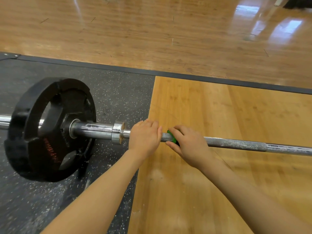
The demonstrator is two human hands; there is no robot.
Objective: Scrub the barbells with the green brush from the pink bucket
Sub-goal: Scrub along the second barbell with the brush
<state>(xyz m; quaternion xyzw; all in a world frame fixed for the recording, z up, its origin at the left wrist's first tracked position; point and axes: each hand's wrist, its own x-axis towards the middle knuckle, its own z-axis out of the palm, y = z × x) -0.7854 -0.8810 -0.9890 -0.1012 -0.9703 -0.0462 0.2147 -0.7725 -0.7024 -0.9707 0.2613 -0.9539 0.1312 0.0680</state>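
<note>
A steel barbell [239, 144] lies across the platform, its knurled shaft dusted with white chalk. A black weight plate [50, 129] sits on its left sleeve. My left hand [145, 137] wraps over the shaft just right of the collar. My right hand [187, 144] grips the green brush [172, 137] and holds it against the shaft beside my left hand. Only a small green and black part of the brush shows between my fingers. The pink bucket is out of view.
The plate rests on black speckled rubber matting [118, 92] on the left. A light wooden platform panel [219, 166] lies under the shaft. Glossy wood flooring [152, 31] stretches beyond a dark border strip.
</note>
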